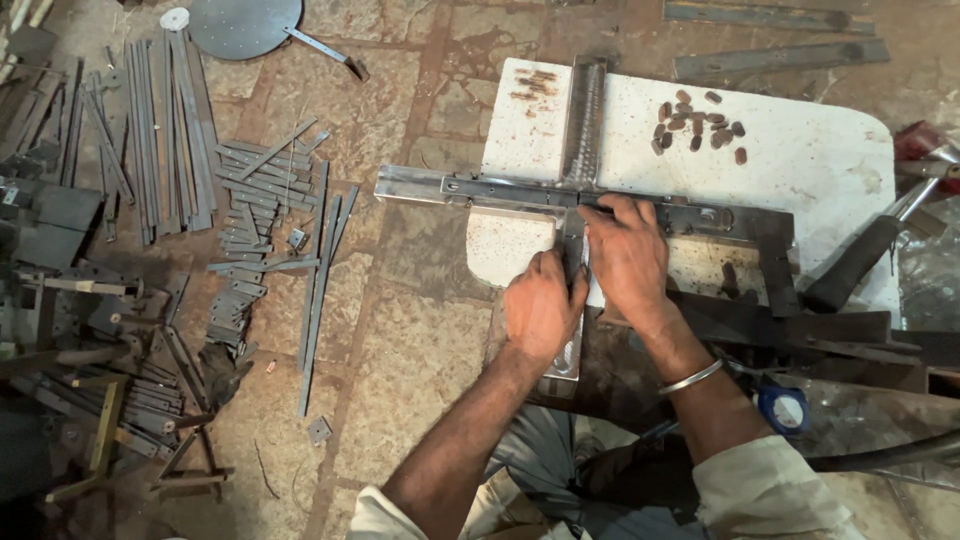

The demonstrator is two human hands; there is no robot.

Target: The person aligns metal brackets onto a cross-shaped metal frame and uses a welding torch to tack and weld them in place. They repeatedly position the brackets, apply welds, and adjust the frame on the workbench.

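Hands meet at the middle of the frame, both pressed on a crossing of metal bars. A long flat bar (560, 193) with holes along it runs left to right across a white slab (800, 160), its left end hanging out over the stone floor (400, 330). A second, narrower bar (572, 245) runs top to bottom under it, so the two form a cross.

The left hand (540, 310) lies just below the crossing, fingers curled and pressed together against the left side of the upright bar — thumb side touching the metal. The right hand (628, 255) sits beside it to the right, palm down, fingers spread a little over the joint where the long bar and the upright bar meet; its fingertips rest on the long bar. A silver bangle (690, 378) circles the right wrist.

On the slab, in the upper right of the frame, lies a small heap of dark oval pieces (697, 120). A hammer (870, 250) leans at the right edge, handle dark. At the lower right, close to the right forearm, sits a blue tape measure (784, 408). Loose metal strips (260, 200) lie scattered over the floor at the left — more of them bundled in the upper left — and a round metal disc (243, 22) sits at the top.
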